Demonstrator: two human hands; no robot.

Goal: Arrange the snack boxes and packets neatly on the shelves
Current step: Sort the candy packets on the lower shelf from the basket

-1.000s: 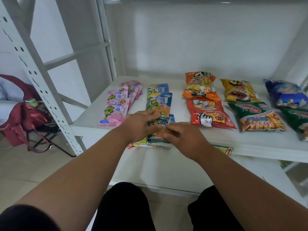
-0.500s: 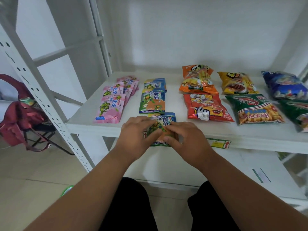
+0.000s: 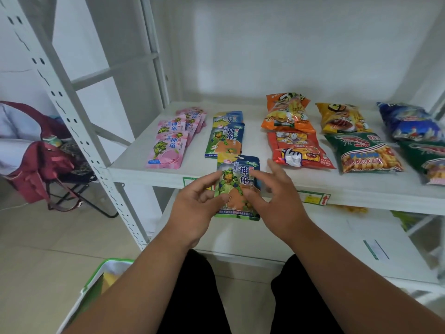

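Both forearms reach forward from the bottom of the view and meet at a blue turtle packet (image 3: 237,186), held upright at the front edge of the white shelf (image 3: 252,121), its lower part hanging in front of the shelf lip. The left hand (image 3: 195,208) grips the packet's left edge, thumb across the front and curled fingers behind. The right hand (image 3: 274,201) pinches the right side with its thumb on the front (near the printed turtle), while its other fingers spread loosely upward, apart from the foil.

Just behind the held packet, a short column of matching blue turtle packets (image 3: 225,138) lies flat on the shelf, overlapping front to back. To their left, a fanned stack of pink turtle packets (image 3: 172,143) lies near the shelf's left end. To the right sit larger bags in two rows: an orange chip bag (image 3: 287,113) behind a red chip bag (image 3: 298,150), a yellow chip bag (image 3: 342,118) behind a green prawn cracker bag (image 3: 363,153), and a blue chip bag (image 3: 409,121) at the far right.

A green-rimmed basket (image 3: 96,278) stands on the floor by the left arm. Beyond the perforated shelf upright (image 3: 72,121), a red bag (image 3: 36,165) rests on a folding chair.
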